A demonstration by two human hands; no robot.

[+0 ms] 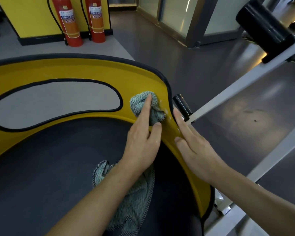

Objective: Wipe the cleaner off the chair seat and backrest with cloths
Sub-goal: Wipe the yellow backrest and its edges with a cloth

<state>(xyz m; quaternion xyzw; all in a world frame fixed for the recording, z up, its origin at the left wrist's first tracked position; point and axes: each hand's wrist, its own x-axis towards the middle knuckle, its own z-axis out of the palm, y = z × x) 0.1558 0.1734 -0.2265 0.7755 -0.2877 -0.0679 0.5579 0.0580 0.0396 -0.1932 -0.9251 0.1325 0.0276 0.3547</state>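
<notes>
The chair's yellow backrest (pixel 75 70) curves round a dark seat (pixel 54 164) and has a black-edged cutout. My left hand (pixel 143 142) holds a grey-green cloth (pixel 143 103) against the backrest's right curve, forefinger stretched out on top and thumb pinching the fabric. The rest of the cloth hangs under my forearm down onto the seat. White cleaner drops (pixel 168 116) dot the yellow surface beside the cloth. My right hand (pixel 192 147) rests flat on the backrest's right rim with straight fingers, holding nothing.
Two red fire extinguishers (pixel 71 23) stand against a yellow wall at the back. A white metal frame (pixel 228 94) with black foam rollers (pixel 181 104) runs close along the chair's right side. Grey floor lies beyond.
</notes>
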